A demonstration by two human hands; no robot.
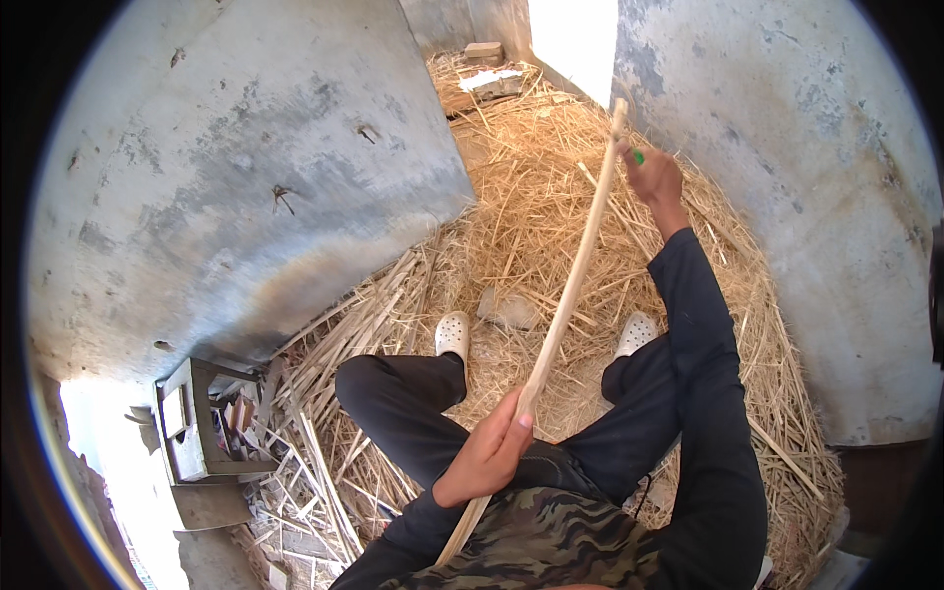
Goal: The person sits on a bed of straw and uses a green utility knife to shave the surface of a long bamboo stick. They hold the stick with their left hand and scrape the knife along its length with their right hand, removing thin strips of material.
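A long pale strip (pixel 573 285), which looks like split bamboo, runs slantwise from my lap up toward the far right. My left hand (pixel 489 450) is closed around its lower part, with the thumb on top; the near end passes beside my body. Close to the strip's far end is my right hand (pixel 654 180), its arm stretched out. Its fingers are curled round a small green object (pixel 638 157), mostly hidden, so its kind does not show. Whether the right fingers also pinch the strip is hard to see.
Straw-like shavings (pixel 536 187) cover the floor ahead, around my light clogs (pixel 452 336). More split strips (pixel 334 364) pile up at the left, next to a wooden box-like frame (pixel 202 418). Worn grey walls (pixel 246 167) stand on both sides. A flat stone (pixel 508 309) lies between my feet.
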